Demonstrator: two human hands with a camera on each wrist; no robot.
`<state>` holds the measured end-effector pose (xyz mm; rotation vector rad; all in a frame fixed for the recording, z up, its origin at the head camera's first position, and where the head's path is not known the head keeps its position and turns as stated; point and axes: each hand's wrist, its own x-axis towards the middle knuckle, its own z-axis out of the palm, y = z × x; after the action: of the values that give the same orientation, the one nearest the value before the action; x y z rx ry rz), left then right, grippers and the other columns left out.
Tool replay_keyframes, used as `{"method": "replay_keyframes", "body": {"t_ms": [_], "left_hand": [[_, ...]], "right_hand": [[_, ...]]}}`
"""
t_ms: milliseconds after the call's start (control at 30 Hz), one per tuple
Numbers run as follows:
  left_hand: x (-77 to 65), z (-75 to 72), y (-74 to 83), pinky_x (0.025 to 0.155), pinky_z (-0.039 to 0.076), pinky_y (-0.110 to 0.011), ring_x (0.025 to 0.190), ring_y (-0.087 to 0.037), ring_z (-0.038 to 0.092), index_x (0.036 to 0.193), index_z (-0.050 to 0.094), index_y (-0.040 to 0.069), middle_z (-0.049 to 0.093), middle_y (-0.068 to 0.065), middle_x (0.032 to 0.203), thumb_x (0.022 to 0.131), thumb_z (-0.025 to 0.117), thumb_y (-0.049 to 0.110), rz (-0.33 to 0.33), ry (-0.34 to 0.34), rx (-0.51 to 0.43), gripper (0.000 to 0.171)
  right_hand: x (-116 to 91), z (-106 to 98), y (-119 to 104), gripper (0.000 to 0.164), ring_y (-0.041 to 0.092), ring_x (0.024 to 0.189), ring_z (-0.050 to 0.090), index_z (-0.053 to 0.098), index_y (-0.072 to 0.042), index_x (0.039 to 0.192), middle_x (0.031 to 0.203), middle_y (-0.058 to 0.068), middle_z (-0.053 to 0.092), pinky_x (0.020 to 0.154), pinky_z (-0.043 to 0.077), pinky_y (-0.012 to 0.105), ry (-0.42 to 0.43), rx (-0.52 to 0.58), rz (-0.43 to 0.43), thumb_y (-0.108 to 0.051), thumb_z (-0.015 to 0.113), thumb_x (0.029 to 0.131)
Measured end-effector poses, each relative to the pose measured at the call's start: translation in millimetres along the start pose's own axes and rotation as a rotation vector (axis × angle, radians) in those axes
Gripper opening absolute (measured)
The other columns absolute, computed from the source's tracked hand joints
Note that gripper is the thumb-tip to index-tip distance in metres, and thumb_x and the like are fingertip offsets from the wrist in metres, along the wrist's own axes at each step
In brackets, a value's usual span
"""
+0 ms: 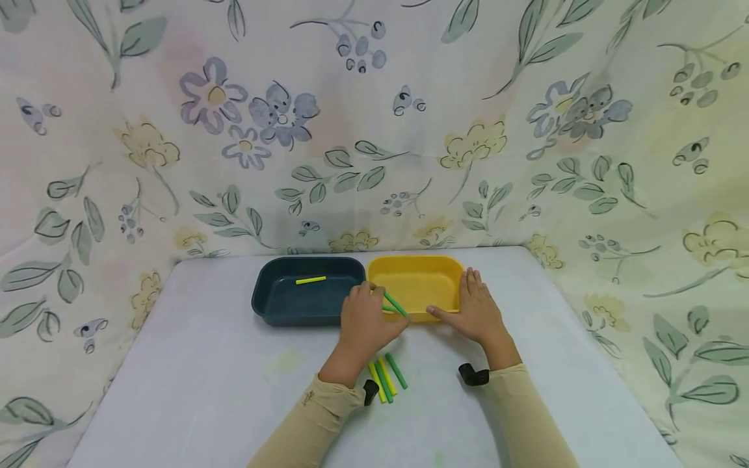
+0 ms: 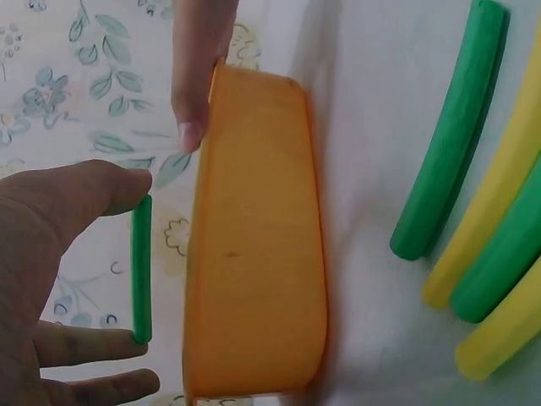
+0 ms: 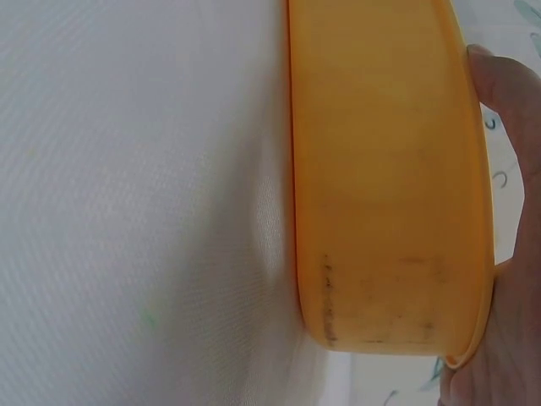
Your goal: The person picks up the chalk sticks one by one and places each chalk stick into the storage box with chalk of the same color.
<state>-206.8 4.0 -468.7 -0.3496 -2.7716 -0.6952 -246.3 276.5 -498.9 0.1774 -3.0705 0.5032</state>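
A green stick [image 2: 142,269] is pinched by the left hand [image 1: 367,322], with one end at the thumb and the other at a finger. It is held at the near left part of the yellow tray [image 1: 418,281]. The near right corner of this tray is touched by the right hand [image 1: 478,313]; its fingers are stretched out straight along the right side, and its thumb is put on the near rim.

A yellow stick [image 1: 311,280] is seen in the dark blue tray [image 1: 292,304], just to the left. Four more sticks [image 1: 383,380] are laid on the white table [image 1: 193,370], nearer: yellow, green, yellow, green, from left to right. A flowery cloth [image 1: 363,117] is seen at the far side.
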Motion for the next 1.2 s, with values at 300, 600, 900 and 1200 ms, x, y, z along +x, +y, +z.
{"method": "replay_keyframes", "body": {"t_ms": [300, 600, 900, 1200], "left_hand": [[12.6, 4.7, -2.5, 0.1, 0.052, -0.053, 0.121, -0.037, 0.058, 0.129, 0.072, 0.002, 0.061, -0.019, 0.135, 0.084, 0.079, 0.065, -0.029, -0.016, 0.037, 0.079], [17.3, 8.7, -4.2, 0.109, 0.048, -0.056, 0.131, -0.041, 0.053, 0.13, 0.072, 0.0, 0.055, -0.023, 0.145, 0.087, 0.077, 0.065, -0.049, -0.02, 0.04, 0.078], [11.4, 10.9, -7.2, 0.107, 0.048, -0.056, 0.127, -0.04, 0.055, 0.128, 0.073, 0.002, 0.058, -0.021, 0.142, 0.086, 0.079, 0.062, -0.027, 0.022, -0.025, 0.073], [-10.1, 2.7, -9.2, 0.109, 0.048, -0.056, 0.131, -0.039, 0.055, 0.132, 0.072, 0.003, 0.06, -0.019, 0.139, 0.089, 0.081, 0.054, 0.028, 0.061, -0.108, 0.068]], "right_hand": [[0.5, 0.0, 0.4, 0.137, 0.041, 0.166, -0.001, 0.006, 0.009, 0.166, 0.177, 0.026, 0.001, 0.134, 0.008, 0.058, 0.003, -0.005, -0.001, -0.092, 0.053, 0.085], [1.8, 2.8, 1.6, 0.138, 0.04, 0.167, -0.002, 0.006, 0.008, 0.167, 0.177, 0.024, 0.0, 0.134, 0.007, 0.057, 0.008, 0.007, 0.005, -0.092, 0.053, 0.085], [0.8, 2.6, 0.9, 0.138, 0.04, 0.167, -0.001, 0.006, 0.008, 0.167, 0.177, 0.025, 0.001, 0.134, 0.007, 0.057, 0.008, 0.009, 0.004, -0.092, 0.053, 0.084], [0.7, 1.3, 0.4, 0.138, 0.041, 0.166, 0.0, 0.005, 0.008, 0.167, 0.177, 0.024, 0.0, 0.134, 0.007, 0.057, -0.001, 0.002, 0.004, -0.092, 0.052, 0.084]]}}
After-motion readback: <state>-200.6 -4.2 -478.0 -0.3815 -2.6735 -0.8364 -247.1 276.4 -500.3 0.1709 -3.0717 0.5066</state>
